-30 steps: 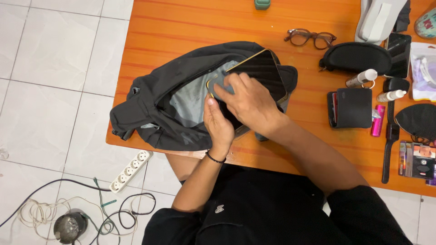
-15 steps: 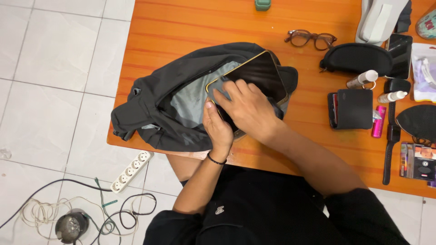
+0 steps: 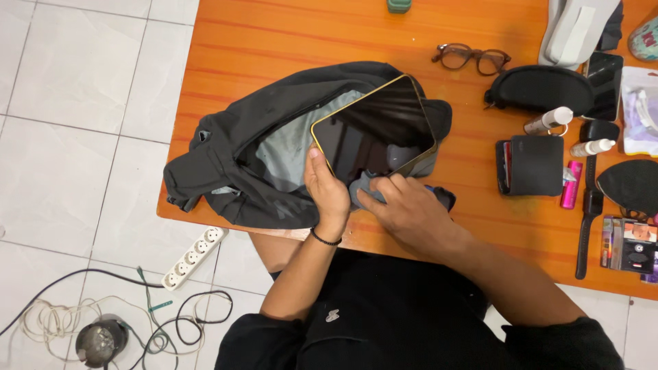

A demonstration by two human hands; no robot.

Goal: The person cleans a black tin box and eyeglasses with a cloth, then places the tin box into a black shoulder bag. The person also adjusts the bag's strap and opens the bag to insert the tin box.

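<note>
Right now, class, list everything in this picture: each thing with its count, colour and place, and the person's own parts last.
table: 1, orange wood, top right
bag: 1, black, grey lining, table's left part
tablet: 1, dark screen, gold edge, on the bag
cloth: 1, grey, at the tablet's lower edge
glasses: 1, brown, right of the bag
pouch: 1, black, below the glasses
wallet: 1, black, below the pouch
pink tube: 1, right of the wallet
power strip: 1, white, on the floor
cables: several, black and white, floor, lower left
left hand: holds the tablet's lower left edge
right hand: on the cloth
</note>
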